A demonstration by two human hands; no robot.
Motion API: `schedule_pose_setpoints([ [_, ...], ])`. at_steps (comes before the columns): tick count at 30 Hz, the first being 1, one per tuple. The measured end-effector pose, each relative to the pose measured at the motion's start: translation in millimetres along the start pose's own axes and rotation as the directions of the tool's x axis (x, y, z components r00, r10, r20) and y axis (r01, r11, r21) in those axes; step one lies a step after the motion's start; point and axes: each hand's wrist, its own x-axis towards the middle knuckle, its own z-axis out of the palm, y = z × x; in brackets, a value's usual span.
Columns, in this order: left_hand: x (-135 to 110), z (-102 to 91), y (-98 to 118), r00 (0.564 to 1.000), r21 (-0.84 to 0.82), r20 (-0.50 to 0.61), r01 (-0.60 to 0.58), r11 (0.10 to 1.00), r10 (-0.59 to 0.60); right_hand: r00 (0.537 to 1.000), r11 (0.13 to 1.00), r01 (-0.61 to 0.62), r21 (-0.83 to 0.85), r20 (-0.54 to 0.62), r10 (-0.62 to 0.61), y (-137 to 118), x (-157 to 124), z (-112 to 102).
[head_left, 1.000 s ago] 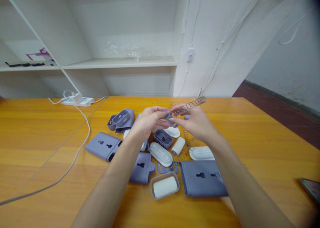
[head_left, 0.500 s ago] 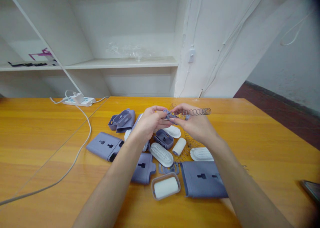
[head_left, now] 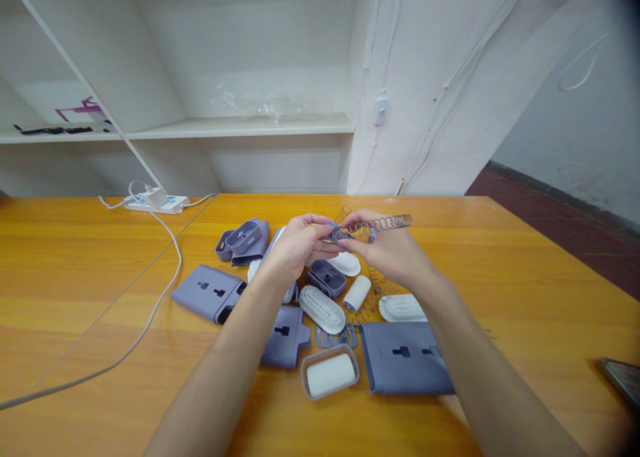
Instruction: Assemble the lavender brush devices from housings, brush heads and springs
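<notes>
My left hand [head_left: 300, 243] grips a small flat blue-grey plastic part [head_left: 339, 233] above the middle of the pile. On the same part, from the other side, my right hand [head_left: 383, 240] is closed too. A metal coil spring [head_left: 387, 223] sticks out to the right past my right fingers; whether it is hooked into the part is hidden. Beneath the hands lie an oval blue-grey cup [head_left: 326, 277], several white ribbed oval pieces [head_left: 323, 309], a white roll [head_left: 358, 293] and loose springs [head_left: 380, 287]. A flat blue-grey slotted part [head_left: 336, 337] rests below them.
Blue-grey housings [head_left: 407, 358] lie in front, with another housing [head_left: 207, 293] on the left. A clear tray [head_left: 330, 395] holds a white block. A power strip [head_left: 157, 201] and its cable [head_left: 181, 263] are left; a phone [head_left: 621, 380] lies right. Shelves [head_left: 240, 127] stand behind.
The spring's free end has swung slightly left and tilted upward. Both hands keep their hold on the plastic part with hardly any movement. The view has shifted a little.
</notes>
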Motion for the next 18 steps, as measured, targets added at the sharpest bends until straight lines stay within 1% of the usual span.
schedule_pose_setpoints([
  [5,1.9,0.1,-2.4,1.0,0.033,-0.015,0.003,0.999,-0.002,0.999,0.995,0.041,-0.089,0.029,-0.039,-1.0,-0.8,-1.8],
  [10,0.9,3.0,-1.5,0.999,0.084,-0.046,0.018,0.996,-0.014,0.997,0.989,0.058,-0.138,0.067,-0.049,-2.1,-0.7,-3.0],
  [13,0.2,2.8,-0.5,0.999,0.12,-0.054,0.013,0.993,-0.006,0.994,0.986,0.074,-0.15,0.095,-0.06,-0.8,-0.8,-3.3],
  [18,-1.1,0.7,0.8,0.999,0.147,-0.049,-0.006,0.989,0.013,0.993,0.985,0.092,-0.145,0.092,-0.079,-0.6,-2.0,-3.7],
])
